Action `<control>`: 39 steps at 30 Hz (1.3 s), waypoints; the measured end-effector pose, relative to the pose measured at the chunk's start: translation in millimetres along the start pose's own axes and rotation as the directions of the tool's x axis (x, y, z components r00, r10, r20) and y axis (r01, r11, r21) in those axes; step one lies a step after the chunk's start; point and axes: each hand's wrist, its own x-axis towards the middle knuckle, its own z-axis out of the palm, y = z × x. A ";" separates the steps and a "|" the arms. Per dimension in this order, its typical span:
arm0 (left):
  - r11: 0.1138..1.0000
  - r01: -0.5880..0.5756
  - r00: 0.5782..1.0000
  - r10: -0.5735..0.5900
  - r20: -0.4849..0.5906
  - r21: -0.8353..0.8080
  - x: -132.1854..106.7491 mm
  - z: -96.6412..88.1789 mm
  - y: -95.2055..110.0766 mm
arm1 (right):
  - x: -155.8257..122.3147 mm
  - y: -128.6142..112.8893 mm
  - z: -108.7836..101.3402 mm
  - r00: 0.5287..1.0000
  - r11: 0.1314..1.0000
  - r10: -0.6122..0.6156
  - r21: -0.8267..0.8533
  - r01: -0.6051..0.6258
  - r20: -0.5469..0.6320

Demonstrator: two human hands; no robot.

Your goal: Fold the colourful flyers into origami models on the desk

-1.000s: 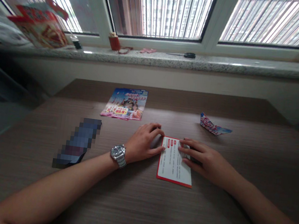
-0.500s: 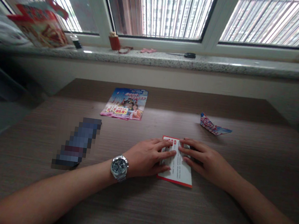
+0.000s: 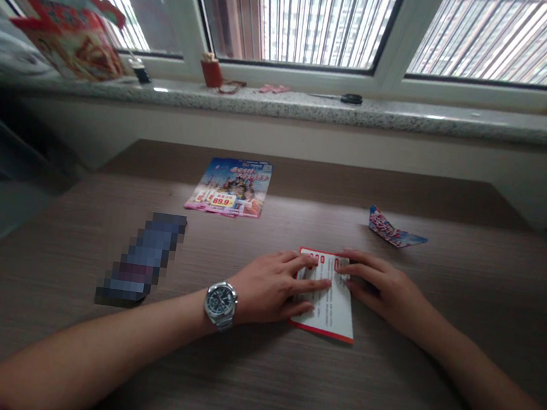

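Observation:
A white printed leaflet (image 3: 335,310) with red edges lies flat on the table in front of me; it looks folded lengthwise. My left hand (image 3: 275,286), with a metal watch (image 3: 221,301) on its wrist, rests on the leaflet's left part with fingers spread. At the upper right edge, my right hand (image 3: 386,288) touches the paper with its fingers stretched out and slightly apart. Beyond it stands a small folded paper (image 3: 393,233), blue and red, bent in the middle. Neither hand grips anything.
On the brown table (image 3: 249,390), a stack of colourful flyers (image 3: 233,187) lies at the back left. A blurred-out dark object (image 3: 145,259) lies left of my forearm. The stone windowsill (image 3: 296,108) holds a red snack bag (image 3: 76,38), a small red container (image 3: 211,71) and scissors (image 3: 350,99).
My right hand has slid a little to the right along the leaflet, uncovering more print. The left fingers have shifted slightly on the paper. The camera view has moved slightly.

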 end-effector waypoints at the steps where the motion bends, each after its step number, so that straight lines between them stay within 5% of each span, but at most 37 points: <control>1: 1.000 0.001 1.000 -0.001 0.001 0.000 0.0 0.2 0.0 | 0.6 0.1 -0.3 1.000 1.000 0.012 -0.016 -0.012 -0.013; 27: 1.000 -0.006 1.000 0.006 -0.014 0.015 0.0 1.7 0.3 | 17.9 8.6 -0.6 0.960 0.982 0.166 -0.053 -0.182 -0.224; 39: 1.000 -0.012 1.000 0.013 -0.021 0.012 -0.5 2.8 -1.1 | 7.4 0.3 -8.1 0.985 0.986 0.164 0.002 -0.164 -0.047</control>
